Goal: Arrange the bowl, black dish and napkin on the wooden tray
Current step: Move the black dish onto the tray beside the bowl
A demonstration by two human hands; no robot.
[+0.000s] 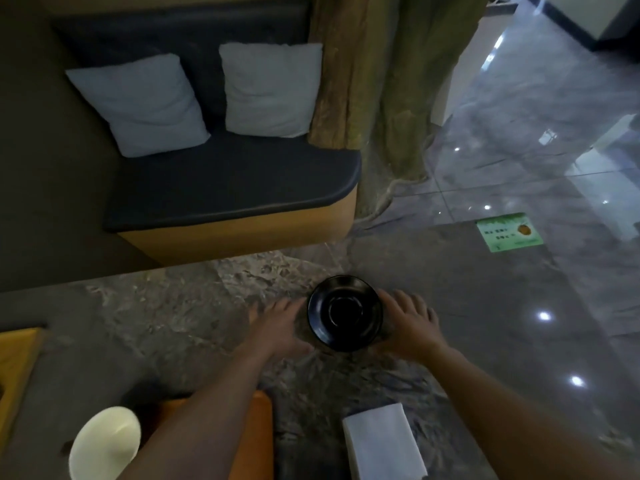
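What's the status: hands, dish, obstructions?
Left hand and right hand open, flanking round black dish on grey stone table. Nothing blocking.

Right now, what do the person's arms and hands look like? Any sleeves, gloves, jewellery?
Both are bare. The left hand and right hand wear no gloves, and no rings show on the visible fingers, though the picture is dim and a little soft. Both forearms are uncovered from wrist to the frame's edge: no sleeves, watch or wristband in view. No markings or tattoos can be made out.

We see a dim, soft, slightly blurred view; ceiling lights glare off the glossy floor (540, 188), and edges bow outward.
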